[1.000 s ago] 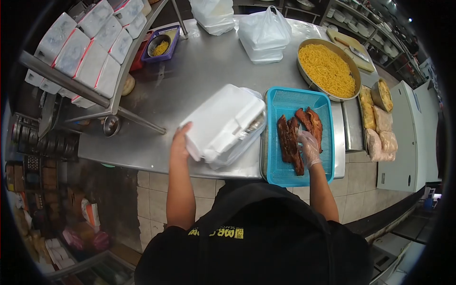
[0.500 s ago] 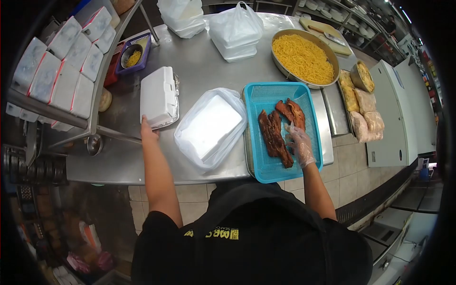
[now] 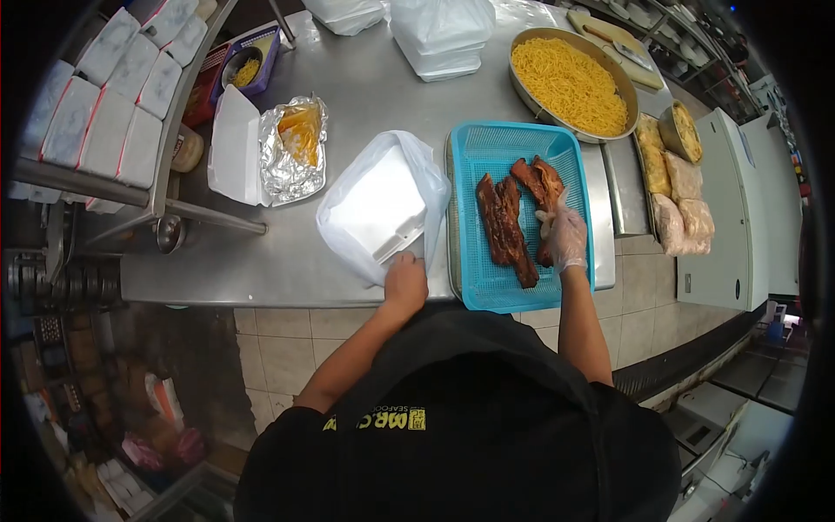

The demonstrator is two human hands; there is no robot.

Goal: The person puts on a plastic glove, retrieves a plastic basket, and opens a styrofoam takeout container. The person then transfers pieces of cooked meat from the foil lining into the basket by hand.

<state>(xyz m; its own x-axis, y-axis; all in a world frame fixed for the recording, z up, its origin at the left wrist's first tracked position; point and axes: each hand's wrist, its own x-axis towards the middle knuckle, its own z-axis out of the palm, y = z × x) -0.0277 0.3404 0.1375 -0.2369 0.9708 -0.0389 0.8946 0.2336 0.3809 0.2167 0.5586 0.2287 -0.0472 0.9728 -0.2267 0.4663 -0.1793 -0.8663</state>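
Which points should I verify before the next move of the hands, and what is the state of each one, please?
1. Right hand gloved: ok, a clear glove covers it.
2. Left hand gloved: not ok, it looks bare.
3. Foil-lined box open: ok, its lid lies folded back.
4. Bagged white box shut: ok, it looks closed, left hand at its near edge.
5. Meat inside the blue basket: ok.
6. Right hand's grip on the meat firm: cannot tell, the fingers hide it.

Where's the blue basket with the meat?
In the head view, the blue basket sits right of centre at the near edge of the metal table, just right of the white plastic bag and nearer than the pan of noodles.
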